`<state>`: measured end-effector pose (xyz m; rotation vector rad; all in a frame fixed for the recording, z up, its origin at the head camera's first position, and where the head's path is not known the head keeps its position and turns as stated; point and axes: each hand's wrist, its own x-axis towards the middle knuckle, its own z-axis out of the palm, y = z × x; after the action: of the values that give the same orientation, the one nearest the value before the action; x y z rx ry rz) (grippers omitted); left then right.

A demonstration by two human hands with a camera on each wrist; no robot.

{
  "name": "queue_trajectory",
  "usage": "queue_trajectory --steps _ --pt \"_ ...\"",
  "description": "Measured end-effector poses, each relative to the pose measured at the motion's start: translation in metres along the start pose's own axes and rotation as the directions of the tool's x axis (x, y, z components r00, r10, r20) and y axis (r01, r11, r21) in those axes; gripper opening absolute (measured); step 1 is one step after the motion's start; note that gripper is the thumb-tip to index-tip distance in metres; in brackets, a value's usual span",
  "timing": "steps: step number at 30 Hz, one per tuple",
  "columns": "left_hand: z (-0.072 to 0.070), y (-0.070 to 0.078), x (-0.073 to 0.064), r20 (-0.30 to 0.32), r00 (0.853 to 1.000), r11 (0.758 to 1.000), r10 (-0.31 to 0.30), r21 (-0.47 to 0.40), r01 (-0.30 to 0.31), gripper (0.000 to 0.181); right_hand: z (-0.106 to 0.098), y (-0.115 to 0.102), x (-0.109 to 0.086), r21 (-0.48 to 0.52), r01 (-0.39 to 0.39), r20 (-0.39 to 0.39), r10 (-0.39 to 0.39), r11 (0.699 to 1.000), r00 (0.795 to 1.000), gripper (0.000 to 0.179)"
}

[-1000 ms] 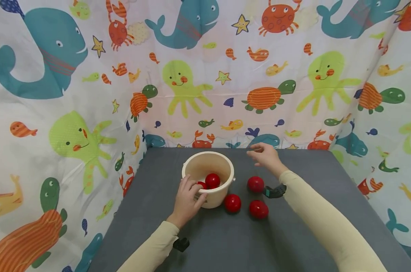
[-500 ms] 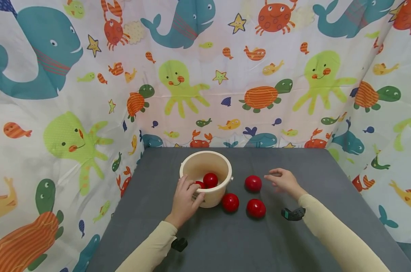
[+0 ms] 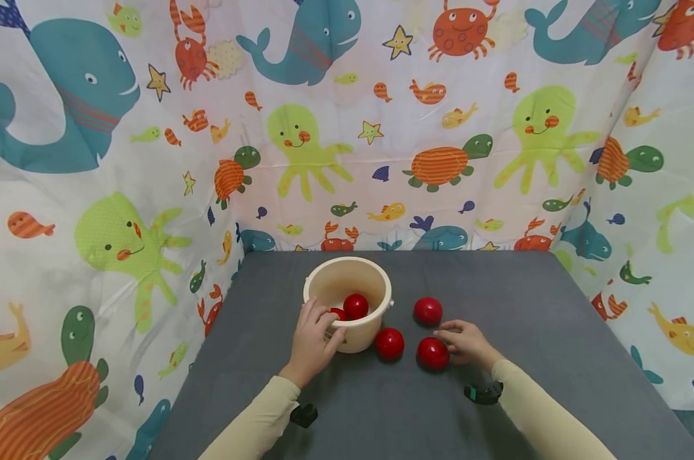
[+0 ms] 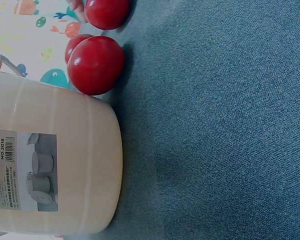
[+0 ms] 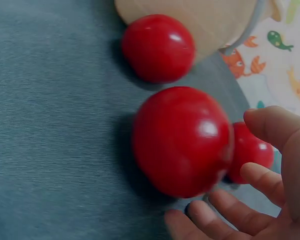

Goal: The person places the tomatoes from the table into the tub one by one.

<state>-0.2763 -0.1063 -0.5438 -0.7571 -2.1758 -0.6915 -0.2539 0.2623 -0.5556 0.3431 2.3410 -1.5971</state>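
My left hand (image 3: 312,340) grips the near rim of a cream plastic bucket (image 3: 375,273), fingers over the edge and thumb on the outside. Two red balls show inside it, one in full (image 3: 355,306) and one partly hidden by that hand. Three more red balls lie to the right of the bucket on the grey cloth. My right hand (image 3: 467,344) is at the right side of the nearest ball (image 3: 433,354). In the right wrist view its thumb and fingers are spread beside that ball (image 5: 182,142), not closed round it.
One loose ball (image 3: 389,344) lies close by the bucket's base, another (image 3: 428,311) farther back. A printed label (image 4: 25,170) is on the bucket's side. A curtain (image 3: 324,147) with sea animals stands around the back and sides of the grey-covered table (image 3: 278,287).
My right hand has come from beyond the far ball, back and down to the right side of the nearest ball. My left hand has stayed at the bucket rim.
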Motion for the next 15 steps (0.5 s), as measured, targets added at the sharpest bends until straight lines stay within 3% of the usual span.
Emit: queue_trajectory --steps 15 --pt "0.000 0.000 -0.002 0.003 1.000 1.000 -0.015 -0.001 0.015 0.021 0.018 0.008 -0.002 -0.049 0.036 0.019 -0.035 0.998 0.999 0.050"
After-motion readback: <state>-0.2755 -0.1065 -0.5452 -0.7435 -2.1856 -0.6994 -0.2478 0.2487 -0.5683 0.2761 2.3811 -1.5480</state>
